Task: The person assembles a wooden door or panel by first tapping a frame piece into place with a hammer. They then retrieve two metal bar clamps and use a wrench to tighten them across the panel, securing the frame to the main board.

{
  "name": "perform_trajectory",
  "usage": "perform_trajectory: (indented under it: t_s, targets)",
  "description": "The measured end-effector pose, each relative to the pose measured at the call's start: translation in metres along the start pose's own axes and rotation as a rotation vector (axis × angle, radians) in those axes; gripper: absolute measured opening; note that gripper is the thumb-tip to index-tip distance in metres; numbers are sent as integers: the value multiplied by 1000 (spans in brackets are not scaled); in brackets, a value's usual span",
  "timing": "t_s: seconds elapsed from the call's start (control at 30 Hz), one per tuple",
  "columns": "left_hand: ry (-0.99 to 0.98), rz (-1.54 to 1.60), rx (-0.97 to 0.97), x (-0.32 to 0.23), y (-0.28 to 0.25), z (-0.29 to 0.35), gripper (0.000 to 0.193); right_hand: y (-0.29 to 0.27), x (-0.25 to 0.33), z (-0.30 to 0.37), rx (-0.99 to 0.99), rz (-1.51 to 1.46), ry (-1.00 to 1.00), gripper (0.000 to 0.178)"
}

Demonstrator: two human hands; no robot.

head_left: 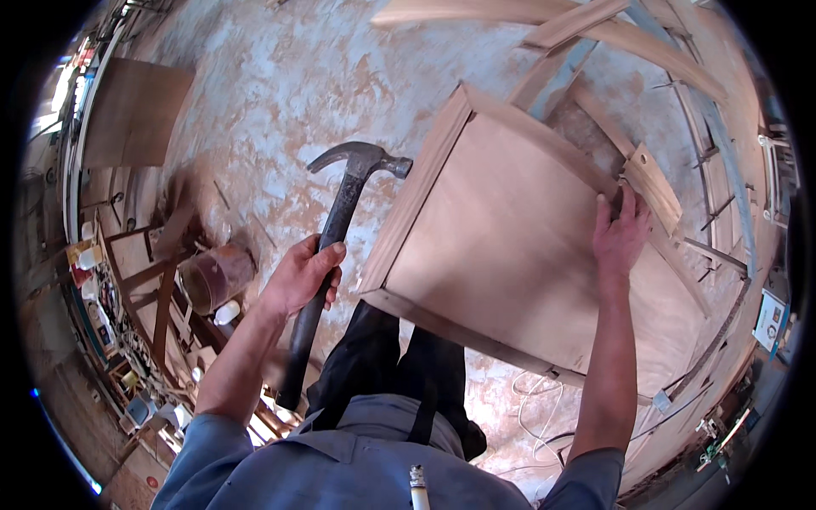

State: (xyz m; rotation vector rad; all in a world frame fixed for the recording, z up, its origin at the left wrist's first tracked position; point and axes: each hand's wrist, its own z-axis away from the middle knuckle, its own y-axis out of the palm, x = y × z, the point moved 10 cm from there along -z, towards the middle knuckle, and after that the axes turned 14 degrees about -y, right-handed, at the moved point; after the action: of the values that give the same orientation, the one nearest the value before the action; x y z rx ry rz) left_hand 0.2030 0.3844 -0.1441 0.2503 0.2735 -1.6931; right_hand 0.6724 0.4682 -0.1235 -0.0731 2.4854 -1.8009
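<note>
My left hand is wrapped round the dark handle of a claw hammer. The hammer stands nearly upright in the picture, its metal head beside the left rail of a framed wooden panel. This panel is a broad, pale sheet with raised wooden rails along its edges, and it lies tilted in front of my body. At its far right rail, my right hand grips the edge with bent fingers, the thumb on the panel side. Part of the fingertips is hidden at the rail. No nail can be made out.
Loose wooden strips and a short board lie beyond the panel. A dusty bucket and cluttered shelving stand at left. A brown board leans farther off. Pale cord runs along the stained floor. A cigarette shows at the lower edge.
</note>
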Motion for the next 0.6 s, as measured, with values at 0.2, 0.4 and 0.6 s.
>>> perform_trajectory:
  t_s: [0.2, 0.4, 0.6]
  targets:
    - [-130, 33, -46, 62, -19, 34, 27, -1, -2, 0, 24, 8, 0, 49]
    - [-137, 114, -97, 80, -33, 51, 30, 0, 0, -1, 30, -1, 2, 47]
    - [-152, 47, -53, 104, -21, 57, 30, -5, 4, -3, 11, 24, -11, 48]
